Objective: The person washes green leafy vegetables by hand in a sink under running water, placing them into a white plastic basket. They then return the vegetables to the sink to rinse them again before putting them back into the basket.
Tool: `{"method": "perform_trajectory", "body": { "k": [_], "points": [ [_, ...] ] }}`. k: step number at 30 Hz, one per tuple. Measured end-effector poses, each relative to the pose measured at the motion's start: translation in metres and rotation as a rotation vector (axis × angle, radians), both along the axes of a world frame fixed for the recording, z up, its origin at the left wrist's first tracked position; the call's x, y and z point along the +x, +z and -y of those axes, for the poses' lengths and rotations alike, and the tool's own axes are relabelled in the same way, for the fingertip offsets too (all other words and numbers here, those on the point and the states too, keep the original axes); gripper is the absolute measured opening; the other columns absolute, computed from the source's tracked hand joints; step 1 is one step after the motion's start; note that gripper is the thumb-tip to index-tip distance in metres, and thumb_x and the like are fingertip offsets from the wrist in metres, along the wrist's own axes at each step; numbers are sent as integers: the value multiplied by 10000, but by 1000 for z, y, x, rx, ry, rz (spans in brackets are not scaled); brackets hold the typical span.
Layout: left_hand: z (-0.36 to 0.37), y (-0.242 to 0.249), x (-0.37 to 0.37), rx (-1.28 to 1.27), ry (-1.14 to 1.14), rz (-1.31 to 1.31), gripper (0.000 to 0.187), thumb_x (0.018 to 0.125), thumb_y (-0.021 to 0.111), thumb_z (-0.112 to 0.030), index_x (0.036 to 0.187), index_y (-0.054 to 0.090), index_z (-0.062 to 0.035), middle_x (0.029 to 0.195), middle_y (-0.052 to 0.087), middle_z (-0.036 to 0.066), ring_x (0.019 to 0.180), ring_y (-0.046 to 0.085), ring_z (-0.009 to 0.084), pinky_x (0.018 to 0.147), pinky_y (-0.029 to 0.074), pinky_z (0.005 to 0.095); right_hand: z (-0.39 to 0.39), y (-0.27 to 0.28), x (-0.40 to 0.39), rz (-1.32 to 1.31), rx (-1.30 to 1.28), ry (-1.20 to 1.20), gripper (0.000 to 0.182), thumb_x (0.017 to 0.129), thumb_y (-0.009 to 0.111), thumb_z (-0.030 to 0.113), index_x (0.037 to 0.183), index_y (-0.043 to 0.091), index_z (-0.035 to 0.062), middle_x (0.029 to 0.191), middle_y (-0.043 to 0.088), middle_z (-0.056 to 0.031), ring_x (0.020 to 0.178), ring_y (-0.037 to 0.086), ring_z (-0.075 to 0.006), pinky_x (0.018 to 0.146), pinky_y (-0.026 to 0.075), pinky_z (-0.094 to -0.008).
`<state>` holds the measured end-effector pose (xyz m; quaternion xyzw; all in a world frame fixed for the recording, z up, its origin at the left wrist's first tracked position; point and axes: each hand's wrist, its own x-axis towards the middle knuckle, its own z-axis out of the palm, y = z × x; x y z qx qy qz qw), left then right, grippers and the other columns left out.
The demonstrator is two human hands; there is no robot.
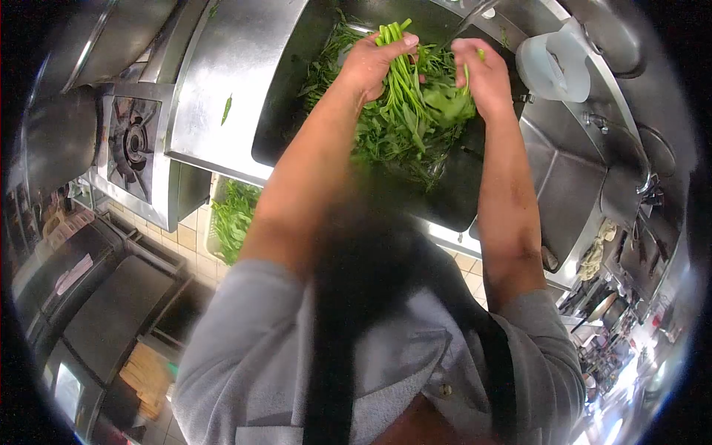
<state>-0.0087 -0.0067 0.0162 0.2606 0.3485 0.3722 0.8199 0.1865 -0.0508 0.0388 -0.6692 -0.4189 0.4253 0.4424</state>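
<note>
My left hand (371,68) is closed around a bunch of leafy green stems (404,78), cut ends up and leaves hanging down. To its right, my right hand (483,78) pinches a single green stem (466,78); the leaves below it are blurred. Both hands are over a deep metal sink (285,96), where more loose leafy greens (389,148) lie in a pile. The far side of that pile is partly hidden behind my hands.
A steel drainboard (215,81) holds one stray leaf (226,109). Below it stands a light basket (215,241) of greens. A gas burner (133,141) is at left. A translucent plastic jug (552,65) and a second sink basin (567,178) are at right.
</note>
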Motion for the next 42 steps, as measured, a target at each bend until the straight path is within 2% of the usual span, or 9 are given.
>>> {"method": "perform_trajectory", "body": {
  "k": [6, 13, 17, 24, 28, 30, 34, 38, 42],
  "points": [
    [2, -6, 4, 33, -73, -47, 344, 836, 760, -178, 1084, 595, -6, 958, 648, 95, 837, 654, 191, 698, 564, 350, -3, -17, -24, 392, -16, 307, 391, 805, 706, 419, 1003, 689, 82, 824, 692, -133, 725, 642, -243, 735, 499, -356],
    [6, -13, -6, 14, -140, 17, 312, 869, 706, -117, 1122, 575, 11, 1043, 667, 142, 886, 664, 230, 700, 600, 437, -13, -7, -4, 273, 60, 99, 278, 821, 660, 305, 936, 706, 57, 822, 703, -110, 746, 654, -209, 733, 497, -320],
    [5, -14, -14, -14, -73, 36, 315, 879, 689, -107, 1139, 559, 14, 1083, 655, 152, 919, 655, 243, 700, 604, 457, -19, -6, 27, 651, 155, -108, 295, 831, 674, 379, 957, 724, 117, 883, 702, -162, 833, 659, -339, 783, 507, -376],
    [2, -13, -1, 32, 30, 2, 313, 863, 714, -121, 1111, 566, 1, 952, 649, 95, 824, 657, 217, 681, 589, 409, 3, 9, -24, 451, -47, 462, 325, 842, 666, 377, 960, 712, 77, 839, 696, -146, 806, 666, -272, 771, 506, -357],
    [1, -10, -3, 13, 0, -50, 324, 834, 743, -123, 1077, 567, 1, 936, 649, 100, 774, 654, 206, 628, 585, 368, -1, -11, -23, 343, -234, 378, 293, 851, 649, 344, 961, 705, 79, 841, 696, -144, 783, 660, -260, 762, 505, -357],
    [-1, -10, -8, 25, -16, -93, 333, 829, 747, -120, 1076, 563, 8, 930, 649, 102, 756, 651, 208, 607, 583, 365, -5, -14, -12, 320, -5, 341, 216, 865, 658, 245, 988, 682, 69, 763, 658, -8, 510, 491, -90, 485, 391, -260],
    [1, -11, -7, 50, 37, -145, 307, 822, 750, -105, 1047, 575, 8, 890, 650, 103, 707, 639, 206, 580, 581, 356, -11, 0, -1, 585, 110, 287, 210, 873, 640, 227, 973, 699, 52, 827, 692, -37, 639, 584, -110, 614, 468, -264],
    [1, -17, -4, 41, 21, -167, 261, 816, 751, -92, 1008, 598, -6, 868, 651, 100, 704, 634, 195, 574, 572, 344, -6, 7, -8, 480, -189, 368, 259, 877, 642, 256, 981, 691, 24, 901, 715, -98, 858, 650, -174, 811, 476, -304],
    [2, -12, 0, 58, 5, -113, 238, 804, 759, -79, 974, 608, -10, 840, 649, 95, 697, 630, 189, 551, 552, 340, -5, -28, -13, 712, 216, 415, 241, 857, 638, 237, 981, 686, 36, 935, 681, -126, 772, 638, -244, 750, 487, -334]
  ]
}}
